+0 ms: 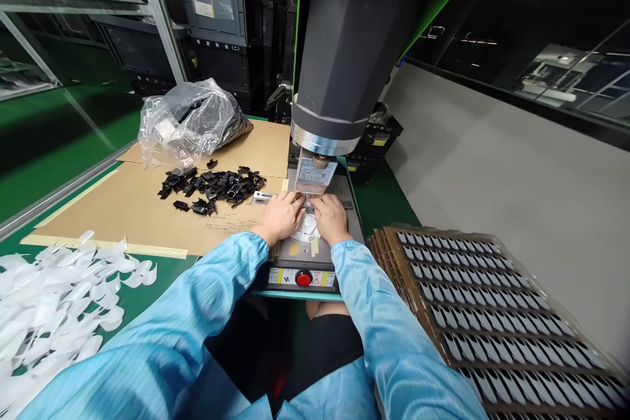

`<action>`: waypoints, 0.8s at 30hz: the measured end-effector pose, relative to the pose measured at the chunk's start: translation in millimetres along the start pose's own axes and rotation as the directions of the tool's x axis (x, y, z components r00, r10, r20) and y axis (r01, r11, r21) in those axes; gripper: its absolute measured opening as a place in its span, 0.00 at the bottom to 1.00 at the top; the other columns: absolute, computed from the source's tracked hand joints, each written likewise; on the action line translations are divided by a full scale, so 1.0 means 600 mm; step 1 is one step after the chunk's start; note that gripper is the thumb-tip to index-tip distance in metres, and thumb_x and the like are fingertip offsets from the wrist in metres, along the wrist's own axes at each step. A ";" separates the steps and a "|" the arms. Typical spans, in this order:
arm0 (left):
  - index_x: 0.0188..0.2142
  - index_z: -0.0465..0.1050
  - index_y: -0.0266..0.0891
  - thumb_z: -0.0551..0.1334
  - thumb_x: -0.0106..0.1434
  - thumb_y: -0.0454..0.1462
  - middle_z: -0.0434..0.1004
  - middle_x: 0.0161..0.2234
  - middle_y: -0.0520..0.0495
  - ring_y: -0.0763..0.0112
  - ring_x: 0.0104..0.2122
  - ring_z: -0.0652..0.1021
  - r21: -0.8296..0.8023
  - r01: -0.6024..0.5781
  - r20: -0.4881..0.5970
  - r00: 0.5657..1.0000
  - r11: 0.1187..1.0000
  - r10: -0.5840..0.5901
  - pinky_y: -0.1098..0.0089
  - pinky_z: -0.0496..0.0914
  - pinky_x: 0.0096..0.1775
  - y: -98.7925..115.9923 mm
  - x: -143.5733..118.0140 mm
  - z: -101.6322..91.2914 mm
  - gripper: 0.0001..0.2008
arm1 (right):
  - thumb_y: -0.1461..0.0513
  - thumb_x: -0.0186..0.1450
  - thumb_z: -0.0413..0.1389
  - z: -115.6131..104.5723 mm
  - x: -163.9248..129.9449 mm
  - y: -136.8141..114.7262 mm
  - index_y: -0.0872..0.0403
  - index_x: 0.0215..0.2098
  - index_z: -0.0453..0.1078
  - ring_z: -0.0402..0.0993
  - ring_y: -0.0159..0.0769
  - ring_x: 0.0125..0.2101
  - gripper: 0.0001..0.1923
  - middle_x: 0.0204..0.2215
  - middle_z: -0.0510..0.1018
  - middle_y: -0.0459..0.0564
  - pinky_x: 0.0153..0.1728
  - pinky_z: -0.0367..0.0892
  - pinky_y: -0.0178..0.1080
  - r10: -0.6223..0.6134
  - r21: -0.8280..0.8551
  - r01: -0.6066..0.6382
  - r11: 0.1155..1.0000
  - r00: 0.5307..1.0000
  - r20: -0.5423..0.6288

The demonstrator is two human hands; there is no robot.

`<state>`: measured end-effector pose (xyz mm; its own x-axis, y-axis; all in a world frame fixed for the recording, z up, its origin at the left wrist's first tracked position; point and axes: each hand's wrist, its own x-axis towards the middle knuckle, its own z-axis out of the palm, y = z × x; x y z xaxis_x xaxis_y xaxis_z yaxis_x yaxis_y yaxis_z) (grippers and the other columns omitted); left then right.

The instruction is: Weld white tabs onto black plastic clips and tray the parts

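**Both hands at the press, fingers on a white piece**

The grey press column (pixel 352 46) stands directly above the fingers, its metal tip just beyond the fingertips. The stack of brown trays (pixel 492 315), filled with rows of small parts, lies well to the right of the fingers and nearer the person. A sheet of cardboard (pixel 147 210) spreads to the left of the fingers; a clear plastic bag (pixel 189 119) sits on its far end. A heap of white pieces (pixel 54 302) lies far left and nearer the person. A pile of black clips (pixel 211 185) rests just left of the fingers. A red button (pixel 304 279) sits on the machine front, nearer than the fingers.

The left hand (pixel 279 215) and right hand (pixel 329 216) meet under the tip, fingers pressed together and bent down onto a white piece (pixel 306 230) on the machine bed. Whether they pinch it cannot be told.
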<state>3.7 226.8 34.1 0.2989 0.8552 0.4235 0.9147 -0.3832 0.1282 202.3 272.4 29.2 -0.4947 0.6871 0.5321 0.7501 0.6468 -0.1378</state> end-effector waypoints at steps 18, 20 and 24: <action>0.58 0.77 0.37 0.60 0.69 0.41 0.77 0.53 0.37 0.49 0.54 0.74 0.176 0.241 0.152 0.951 0.954 -0.269 0.53 0.70 0.56 -0.222 -0.098 -0.151 0.21 | 0.71 0.69 0.52 -0.040 -0.001 -0.046 0.53 0.70 0.69 0.58 0.54 0.62 0.31 0.63 0.70 0.60 0.58 0.59 0.52 0.046 -0.308 0.022 0.951 0.976 0.211; 0.59 0.77 0.38 0.62 0.65 0.37 0.76 0.54 0.37 0.49 0.54 0.75 0.190 0.323 0.214 0.908 0.927 -0.360 0.54 0.71 0.55 -0.283 -0.132 -0.170 0.23 | 0.71 0.67 0.54 -0.033 -0.008 -0.056 0.55 0.67 0.72 0.59 0.54 0.62 0.30 0.62 0.70 0.61 0.59 0.60 0.51 0.056 -0.257 -0.015 0.966 0.987 0.152; 0.60 0.78 0.38 0.58 0.68 0.35 0.73 0.56 0.38 0.55 0.54 0.76 0.092 0.339 0.298 0.888 0.936 -0.351 0.59 0.69 0.60 -0.334 -0.190 -0.168 0.22 | 0.71 0.67 0.53 -0.020 -0.025 -0.100 0.56 0.61 0.76 0.60 0.51 0.62 0.25 0.59 0.71 0.60 0.63 0.59 0.50 0.037 -0.109 -0.036 0.993 0.999 0.006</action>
<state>-241.1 170.9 50.3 0.0254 0.9976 0.0642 0.9829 -0.0367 0.1807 169.8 219.2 39.7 -0.4691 0.7126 0.5217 0.8110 0.5814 -0.0649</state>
